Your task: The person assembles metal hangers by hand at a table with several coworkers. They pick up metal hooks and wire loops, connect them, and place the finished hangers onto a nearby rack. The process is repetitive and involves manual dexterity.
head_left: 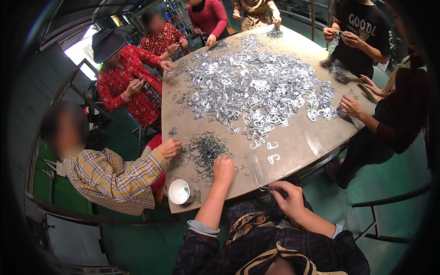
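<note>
My left hand (223, 168) is at the right edge of a heap of dark, bent wire pieces (204, 149) on the near left of the table. Its fingers are curled down and closed; whatever is in them is hidden. At the table's front edge, my right hand (288, 197) pinches a small metal hook (264, 188) between thumb and fingers. Thin pieces seem to hang below that hook, too small to make out. Beyond both hands spreads a large heap of shiny silver hooks (247, 87), with a few loose silver hooks (273, 158) lying nearer me.
A white paper cup (179, 191) stands by the near left corner of the brown table (302, 146). Close on my left, a person in a checked shirt (114, 176) reaches to the wire heap. Several other people work around the table. A dark metal rail (389, 200) is at my right.
</note>
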Demonstrator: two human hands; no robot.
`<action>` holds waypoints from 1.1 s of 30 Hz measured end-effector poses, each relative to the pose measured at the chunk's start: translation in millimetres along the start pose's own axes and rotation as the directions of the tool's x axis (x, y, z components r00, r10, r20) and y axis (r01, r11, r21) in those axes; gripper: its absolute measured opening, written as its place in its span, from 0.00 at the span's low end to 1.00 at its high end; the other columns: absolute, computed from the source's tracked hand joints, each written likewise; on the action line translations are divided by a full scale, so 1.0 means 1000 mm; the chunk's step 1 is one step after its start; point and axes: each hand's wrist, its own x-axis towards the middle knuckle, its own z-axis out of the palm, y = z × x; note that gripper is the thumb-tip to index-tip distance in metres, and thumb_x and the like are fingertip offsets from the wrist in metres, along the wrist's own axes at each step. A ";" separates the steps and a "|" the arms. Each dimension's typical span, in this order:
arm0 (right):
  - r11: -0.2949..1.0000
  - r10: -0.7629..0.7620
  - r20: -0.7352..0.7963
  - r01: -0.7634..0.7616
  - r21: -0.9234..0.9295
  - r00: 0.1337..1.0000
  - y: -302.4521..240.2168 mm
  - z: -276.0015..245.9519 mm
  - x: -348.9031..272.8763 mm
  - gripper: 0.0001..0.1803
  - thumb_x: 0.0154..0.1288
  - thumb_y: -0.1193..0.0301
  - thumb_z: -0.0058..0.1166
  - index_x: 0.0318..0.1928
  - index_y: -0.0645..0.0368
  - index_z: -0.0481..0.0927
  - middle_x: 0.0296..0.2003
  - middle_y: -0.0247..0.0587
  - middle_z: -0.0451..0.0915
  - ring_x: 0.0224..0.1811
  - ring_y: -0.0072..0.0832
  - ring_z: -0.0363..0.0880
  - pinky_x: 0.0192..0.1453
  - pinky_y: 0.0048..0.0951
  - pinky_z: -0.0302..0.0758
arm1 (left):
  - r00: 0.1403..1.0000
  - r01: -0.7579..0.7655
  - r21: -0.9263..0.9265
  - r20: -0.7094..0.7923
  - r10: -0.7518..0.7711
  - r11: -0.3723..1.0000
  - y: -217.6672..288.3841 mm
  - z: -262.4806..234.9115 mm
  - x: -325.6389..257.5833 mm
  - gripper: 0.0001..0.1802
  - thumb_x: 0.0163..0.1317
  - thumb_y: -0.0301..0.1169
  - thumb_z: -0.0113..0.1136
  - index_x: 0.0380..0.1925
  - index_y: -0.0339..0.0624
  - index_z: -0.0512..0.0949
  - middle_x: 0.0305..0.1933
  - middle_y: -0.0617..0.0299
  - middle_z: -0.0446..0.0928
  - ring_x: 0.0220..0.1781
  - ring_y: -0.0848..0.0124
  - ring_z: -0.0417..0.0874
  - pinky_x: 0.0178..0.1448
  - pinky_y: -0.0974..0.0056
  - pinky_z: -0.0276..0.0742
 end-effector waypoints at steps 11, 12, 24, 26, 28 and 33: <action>0.996 0.070 0.015 -0.070 0.060 0.997 0.004 -0.001 0.000 0.13 0.57 0.84 0.60 0.44 0.63 0.82 0.34 0.45 0.84 0.36 0.28 0.86 0.40 0.26 0.80 | 0.943 0.304 -0.761 0.154 -0.297 0.573 -0.006 -0.037 0.001 0.06 0.57 0.27 0.65 0.27 0.35 0.84 0.25 0.60 0.80 0.31 0.70 0.80 0.37 0.67 0.76; 0.995 0.073 0.026 -0.074 0.060 0.997 0.005 -0.002 0.000 0.14 0.57 0.84 0.60 0.45 0.63 0.81 0.34 0.45 0.84 0.36 0.28 0.86 0.40 0.26 0.81 | 0.891 0.422 -0.840 0.314 -0.328 0.342 -0.002 -0.040 -0.008 0.05 0.58 0.25 0.66 0.30 0.34 0.83 0.29 0.63 0.79 0.37 0.75 0.78 0.43 0.71 0.73; 0.992 0.070 0.022 -0.071 0.104 0.997 -0.001 0.004 0.004 0.19 0.57 0.84 0.60 0.51 0.63 0.77 0.34 0.46 0.84 0.37 0.30 0.86 0.41 0.27 0.82 | 0.996 0.085 -0.990 0.089 0.030 0.114 0.094 -0.103 -0.065 0.07 0.55 0.17 0.65 0.35 0.34 0.82 0.45 0.57 0.73 0.49 0.69 0.74 0.54 0.65 0.70; 0.994 0.046 0.013 -0.047 0.102 0.999 -0.001 0.004 0.003 0.20 0.57 0.84 0.60 0.51 0.63 0.77 0.34 0.47 0.84 0.37 0.31 0.87 0.40 0.27 0.82 | 0.998 0.055 -0.984 0.060 0.025 0.168 0.099 -0.104 -0.062 0.07 0.56 0.17 0.65 0.36 0.34 0.82 0.45 0.57 0.73 0.48 0.69 0.76 0.53 0.66 0.72; 0.994 0.049 0.004 -0.049 0.095 0.999 -0.001 0.004 0.003 0.20 0.57 0.84 0.61 0.51 0.63 0.77 0.34 0.47 0.84 0.37 0.31 0.87 0.40 0.27 0.82 | 0.999 0.031 -0.979 0.032 0.003 0.201 0.103 -0.106 -0.059 0.06 0.57 0.18 0.64 0.36 0.33 0.82 0.45 0.57 0.73 0.46 0.68 0.78 0.52 0.65 0.76; 0.990 0.071 -0.033 -0.066 0.122 0.997 -0.006 0.003 0.009 0.21 0.57 0.84 0.61 0.52 0.63 0.76 0.35 0.47 0.85 0.37 0.29 0.87 0.40 0.26 0.82 | 0.999 0.009 -0.985 0.003 -0.036 0.170 0.109 -0.101 -0.052 0.07 0.57 0.16 0.64 0.36 0.33 0.81 0.44 0.55 0.77 0.46 0.68 0.78 0.51 0.67 0.74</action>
